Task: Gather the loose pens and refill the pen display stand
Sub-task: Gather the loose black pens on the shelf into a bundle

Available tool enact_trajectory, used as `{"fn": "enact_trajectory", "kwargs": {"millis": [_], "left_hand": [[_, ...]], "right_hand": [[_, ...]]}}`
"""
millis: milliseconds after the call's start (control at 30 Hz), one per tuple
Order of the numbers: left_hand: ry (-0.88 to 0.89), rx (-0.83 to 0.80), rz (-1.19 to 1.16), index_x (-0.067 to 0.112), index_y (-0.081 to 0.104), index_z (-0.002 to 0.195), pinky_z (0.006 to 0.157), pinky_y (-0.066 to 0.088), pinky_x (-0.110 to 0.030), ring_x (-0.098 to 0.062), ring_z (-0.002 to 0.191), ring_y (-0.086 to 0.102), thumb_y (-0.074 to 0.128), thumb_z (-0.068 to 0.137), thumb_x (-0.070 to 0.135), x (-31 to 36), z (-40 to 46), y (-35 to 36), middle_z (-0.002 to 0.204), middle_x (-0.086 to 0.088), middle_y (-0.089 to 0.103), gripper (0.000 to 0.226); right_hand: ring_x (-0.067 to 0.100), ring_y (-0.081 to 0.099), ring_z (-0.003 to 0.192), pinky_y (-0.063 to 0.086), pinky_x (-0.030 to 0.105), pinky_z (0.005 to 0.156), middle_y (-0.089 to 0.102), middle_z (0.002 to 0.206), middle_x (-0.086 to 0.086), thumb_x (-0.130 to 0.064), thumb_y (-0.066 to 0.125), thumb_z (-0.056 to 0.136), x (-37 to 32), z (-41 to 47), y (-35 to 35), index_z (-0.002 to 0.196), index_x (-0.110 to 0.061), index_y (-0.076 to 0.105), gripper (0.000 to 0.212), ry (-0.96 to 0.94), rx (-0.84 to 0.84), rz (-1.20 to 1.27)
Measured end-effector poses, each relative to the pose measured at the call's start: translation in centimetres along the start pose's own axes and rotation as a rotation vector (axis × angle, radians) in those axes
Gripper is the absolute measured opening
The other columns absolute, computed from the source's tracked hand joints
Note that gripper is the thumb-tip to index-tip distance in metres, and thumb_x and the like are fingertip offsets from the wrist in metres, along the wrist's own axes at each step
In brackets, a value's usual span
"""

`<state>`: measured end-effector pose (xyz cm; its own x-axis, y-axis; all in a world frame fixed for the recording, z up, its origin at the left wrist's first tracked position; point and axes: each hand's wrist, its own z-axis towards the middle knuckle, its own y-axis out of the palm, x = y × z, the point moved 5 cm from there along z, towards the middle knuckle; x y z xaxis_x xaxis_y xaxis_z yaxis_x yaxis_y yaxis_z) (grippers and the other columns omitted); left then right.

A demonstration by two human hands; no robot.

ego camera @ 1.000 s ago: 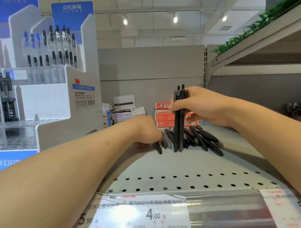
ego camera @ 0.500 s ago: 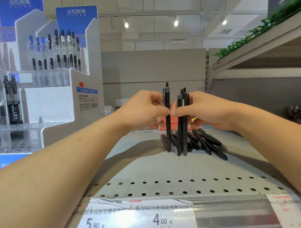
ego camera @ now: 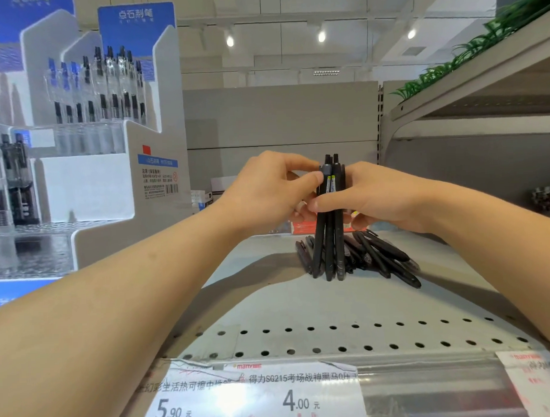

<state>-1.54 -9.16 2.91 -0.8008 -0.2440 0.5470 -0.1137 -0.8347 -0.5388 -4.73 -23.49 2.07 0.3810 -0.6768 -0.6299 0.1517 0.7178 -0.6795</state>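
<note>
A bundle of black pens point(ego camera: 329, 237) stands upright on the grey shelf point(ego camera: 302, 307), tips down. My right hand point(ego camera: 382, 195) is shut around the bundle from the right. My left hand point(ego camera: 267, 190) presses against the same bundle from the left, thumb and fingers on the upper part. Behind and to the right lies a pile of loose black pens point(ego camera: 381, 257) flat on the shelf. The white tiered pen display stand point(ego camera: 88, 171) rises at the left, with pens in its upper rows.
Price labels point(ego camera: 249, 396) run along the perforated front edge of the shelf. Small boxes, red and white, point(ego camera: 305, 227) sit behind my hands by the back panel. An upper shelf with green plastic grass point(ego camera: 468, 55) juts out at the right.
My left hand lifted one pen from the pile and brought it against the upright bundle in my right hand. Both hands now hold the bundle together.
</note>
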Motion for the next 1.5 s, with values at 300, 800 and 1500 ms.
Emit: {"fn": "enact_trajectory", "kwargs": {"millis": [300, 800, 1500], "left_hand": [[-0.265, -0.305, 0.564, 0.026, 0.06, 0.132, 0.087, 0.052, -0.031, -0.021, 0.098, 0.067, 0.049, 0.1, 0.035, -4.7, 0.3, 3.2, 0.116, -0.004, 0.071, 0.035], [-0.629, -0.406, 0.523, 0.006, 0.071, 0.094, 0.051, 0.048, -0.022, -0.018, 0.048, 0.051, 0.07, 0.088, 0.03, -7.4, 0.0, 2.0, 0.068, -0.006, 0.058, 0.025], [-0.209, -0.374, 0.245, 0.006, 0.069, 0.112, 0.079, 0.063, -0.034, -0.01, 0.075, 0.075, 0.049, 0.098, 0.015, -2.1, -0.4, 2.4, 0.106, -0.008, 0.074, 0.026]], "right_hand": [[0.007, 0.059, 0.058, 0.051, 0.022, 0.057, 0.063, 0.062, -0.008, -0.019, 0.07, 0.088, 0.0, 0.0, -0.1, 0.076, -0.019, 0.058, 0.017, -0.004, 0.002, 0.032], [0.008, 0.059, 0.066, 0.049, 0.02, 0.056, 0.059, 0.077, 0.001, -0.017, 0.067, 0.089, 0.1, -0.4, -0.2, 0.09, -0.017, 0.063, 0.004, 0.031, -0.023, 0.031], [0.006, 0.073, 0.07, 0.054, 0.017, 0.056, 0.078, 0.086, 0.002, -0.036, 0.071, 0.091, 0.3, 0.0, 0.0, 0.105, -0.019, 0.071, 0.022, 0.049, 0.047, 0.077]]}}
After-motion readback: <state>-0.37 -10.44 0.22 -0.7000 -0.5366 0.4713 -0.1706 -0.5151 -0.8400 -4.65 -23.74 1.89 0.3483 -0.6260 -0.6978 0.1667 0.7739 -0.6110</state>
